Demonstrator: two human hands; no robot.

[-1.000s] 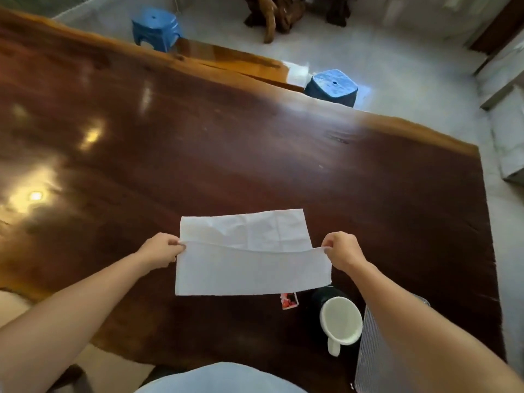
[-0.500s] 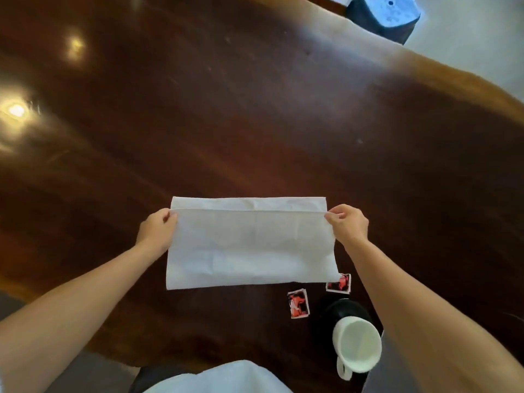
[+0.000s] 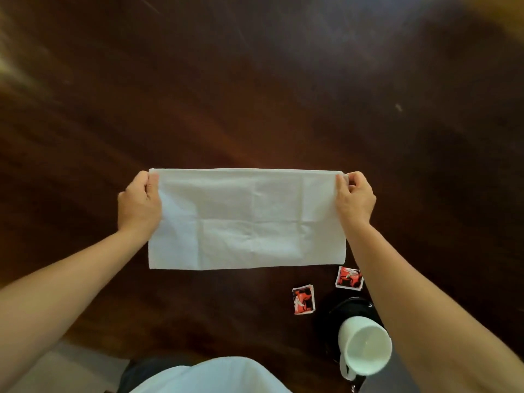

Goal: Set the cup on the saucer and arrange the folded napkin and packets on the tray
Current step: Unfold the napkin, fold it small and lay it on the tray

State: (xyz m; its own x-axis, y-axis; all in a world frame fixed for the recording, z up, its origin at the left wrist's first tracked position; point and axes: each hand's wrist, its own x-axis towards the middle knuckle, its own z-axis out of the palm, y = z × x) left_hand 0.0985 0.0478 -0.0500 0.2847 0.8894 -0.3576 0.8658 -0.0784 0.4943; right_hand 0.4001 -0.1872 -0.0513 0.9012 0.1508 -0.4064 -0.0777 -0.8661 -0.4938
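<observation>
Table point(image 3: 255, 80) first, then napkin point(image 3: 246, 219) flat at mid-table, far corners pinched by left hand point(image 3: 139, 205) and right hand point(image 3: 355, 201): edges matched and creased, then packets point(image 3: 304, 299), cup point(image 3: 365, 346) on saucer point(image 3: 351, 307).

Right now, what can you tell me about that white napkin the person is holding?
The napkin is a plain white sheet, paper or thin cloth, folded once into a wide rectangle with its doubled edge along the far side. Faint creases cross it. The left hand and the right hand each pinch a far corner. It lies spread over the dark wooden table, clear of the packets.
</observation>
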